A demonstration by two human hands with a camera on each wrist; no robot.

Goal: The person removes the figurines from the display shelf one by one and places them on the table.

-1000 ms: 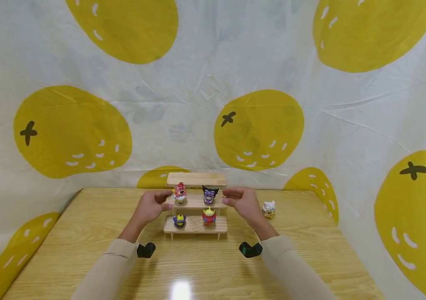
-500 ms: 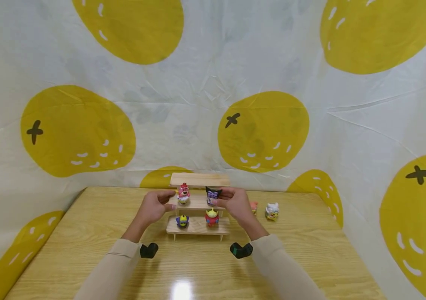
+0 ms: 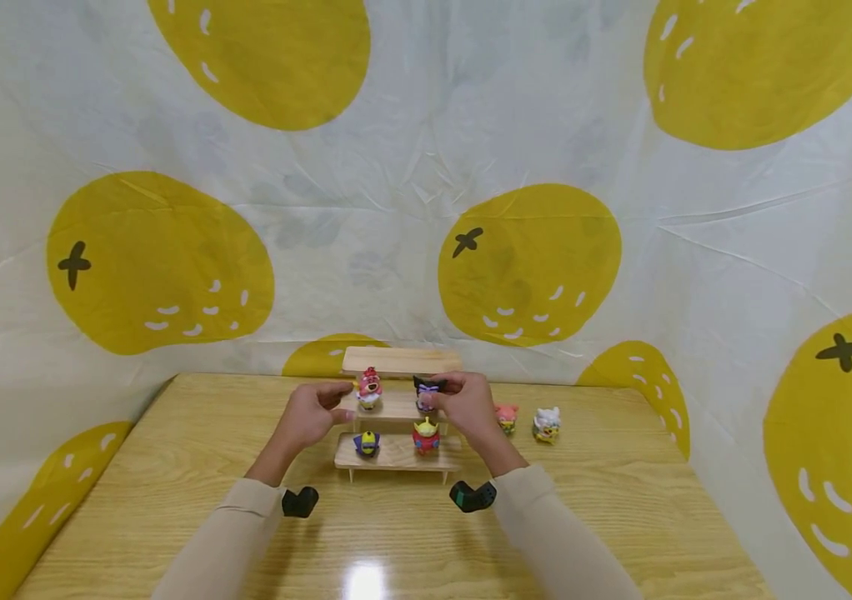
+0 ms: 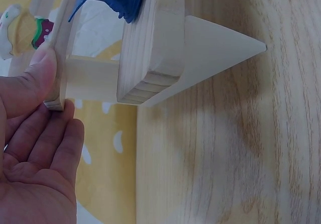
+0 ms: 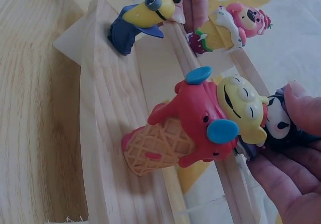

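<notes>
A three-tier wooden display stand (image 3: 388, 454) stands on the table. My left hand (image 3: 309, 414) grips the left end of its middle board (image 4: 61, 68), thumb on one face and fingers on the other. Beside that thumb is a pink bear figurine (image 3: 369, 387) on an ice-cream cone. At the middle board's right end, my right hand (image 3: 468, 406) pinches a black-and-purple figurine (image 5: 277, 119) between thumb and fingers, covering part of it. The lower board carries a yellow one-piece-goggled figurine (image 3: 367, 443) with a blue cape and a three-eyed alien figurine (image 3: 426, 437) in red.
Right of the stand, a pink figurine (image 3: 506, 417) and a white-topped figurine (image 3: 546, 425) sit on the wooden table (image 3: 583, 500). The top board (image 3: 399, 360) rises at the back. Behind hangs a white cloth (image 3: 351, 275) with yellow fruit prints.
My right hand has moved left from beside the stand onto the black-and-purple figurine and taken hold of it. The pink figurine on the table has come out from behind the right arm.
</notes>
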